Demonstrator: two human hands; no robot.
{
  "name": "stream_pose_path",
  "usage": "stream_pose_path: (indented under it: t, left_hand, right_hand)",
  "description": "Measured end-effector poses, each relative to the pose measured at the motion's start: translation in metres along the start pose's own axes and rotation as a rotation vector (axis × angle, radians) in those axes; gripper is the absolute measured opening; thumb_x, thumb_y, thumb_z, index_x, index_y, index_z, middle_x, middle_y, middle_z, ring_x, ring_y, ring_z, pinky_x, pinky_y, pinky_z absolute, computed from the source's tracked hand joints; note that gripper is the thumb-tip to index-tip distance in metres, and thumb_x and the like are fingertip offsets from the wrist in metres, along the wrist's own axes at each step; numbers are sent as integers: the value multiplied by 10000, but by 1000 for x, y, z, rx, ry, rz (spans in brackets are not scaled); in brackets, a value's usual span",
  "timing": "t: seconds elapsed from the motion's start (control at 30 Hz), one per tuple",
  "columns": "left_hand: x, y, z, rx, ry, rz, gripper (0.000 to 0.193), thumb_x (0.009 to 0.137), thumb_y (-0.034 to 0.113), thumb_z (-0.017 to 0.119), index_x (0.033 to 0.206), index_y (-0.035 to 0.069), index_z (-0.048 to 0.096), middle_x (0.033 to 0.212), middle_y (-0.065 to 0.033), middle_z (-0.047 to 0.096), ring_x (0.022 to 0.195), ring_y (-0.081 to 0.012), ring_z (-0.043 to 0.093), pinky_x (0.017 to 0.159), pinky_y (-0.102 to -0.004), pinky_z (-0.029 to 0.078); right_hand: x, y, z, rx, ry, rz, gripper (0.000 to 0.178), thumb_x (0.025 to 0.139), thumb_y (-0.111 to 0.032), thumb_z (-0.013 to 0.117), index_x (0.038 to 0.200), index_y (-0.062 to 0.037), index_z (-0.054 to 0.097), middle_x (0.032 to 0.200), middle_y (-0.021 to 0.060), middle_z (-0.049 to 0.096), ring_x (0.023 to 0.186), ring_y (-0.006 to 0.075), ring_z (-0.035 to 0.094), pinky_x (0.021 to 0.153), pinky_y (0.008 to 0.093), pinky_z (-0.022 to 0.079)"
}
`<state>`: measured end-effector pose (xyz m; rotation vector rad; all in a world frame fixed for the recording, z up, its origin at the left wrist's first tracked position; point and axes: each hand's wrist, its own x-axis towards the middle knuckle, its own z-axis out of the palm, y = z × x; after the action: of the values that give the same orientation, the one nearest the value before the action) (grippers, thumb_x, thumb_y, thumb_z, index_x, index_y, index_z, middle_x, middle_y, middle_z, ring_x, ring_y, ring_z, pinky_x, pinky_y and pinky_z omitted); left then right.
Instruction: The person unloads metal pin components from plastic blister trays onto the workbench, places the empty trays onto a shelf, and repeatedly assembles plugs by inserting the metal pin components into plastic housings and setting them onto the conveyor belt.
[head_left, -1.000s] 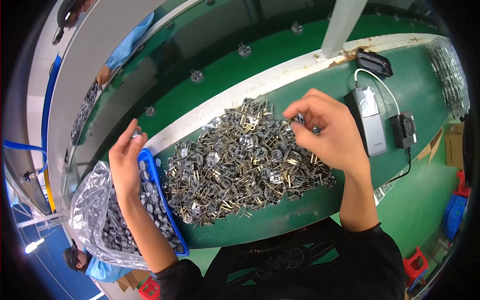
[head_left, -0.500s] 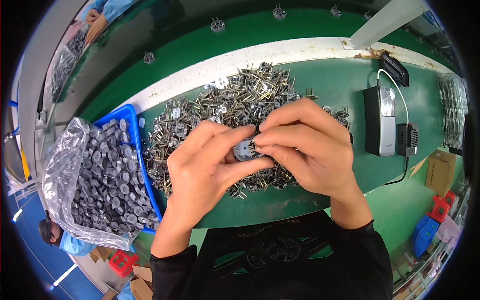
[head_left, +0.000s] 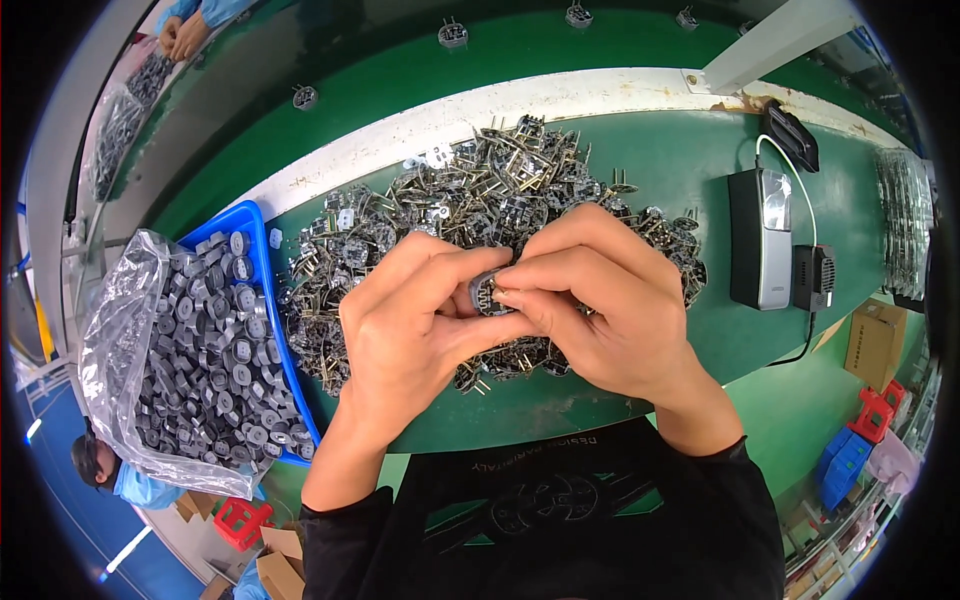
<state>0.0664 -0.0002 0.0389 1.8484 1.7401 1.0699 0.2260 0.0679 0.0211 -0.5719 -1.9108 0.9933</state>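
Pinching a small round grey metal part between fingertips, the left hand and right hand meet over a heap of brassy pronged metal pieces on the green desk, beside a blue plastic tray of bagged grey discs.

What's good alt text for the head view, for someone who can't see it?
Two bare hands, left hand and right hand, meet over a green workbench, pinching a small round grey part above a heap of metal pronged pieces. A blue tray of grey discs in clear plastic sits to the left.
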Motion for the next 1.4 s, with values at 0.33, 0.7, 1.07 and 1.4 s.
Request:
stream_pose_path:
  t: [0.33,0.7,1.07,1.4]
  left_hand:
    - [2,2,-14,-407,-138,-238,448,690,-23,775,1123,27,669,891,-61,620,633,-57,597,549,-174,464]
    - [82,-160,-131,115,138,-477,222,797,84,669,968,-58,679,791,-76,676,667,-113,591,619,-247,475]
    - [64,-178,-168,752,262,-529,381,809,395,668,867,21,706,781,-172,683,770,-354,663,713,-405,505]
    - [-15,-133,-143,1036,-25,-517,314,749,260,718,903,-12,687,909,-204,634,883,-356,601,808,-425,480]
  right_hand:
    - [0,4,3,-174,72,-205,187,704,29,681,884,-9,646,803,78,583,631,182,583,519,280,476]
    - [9,29,-57,-671,-128,303,180,766,-52,661,946,-51,679,835,83,564,797,281,581,702,382,475]
    - [12,36,-59,-487,-171,571,129,803,-73,642,896,14,658,772,114,576,660,246,569,634,342,445]
    - [15,26,-57,-498,35,354,69,817,-19,630,873,21,641,759,84,551,610,164,538,574,278,430]
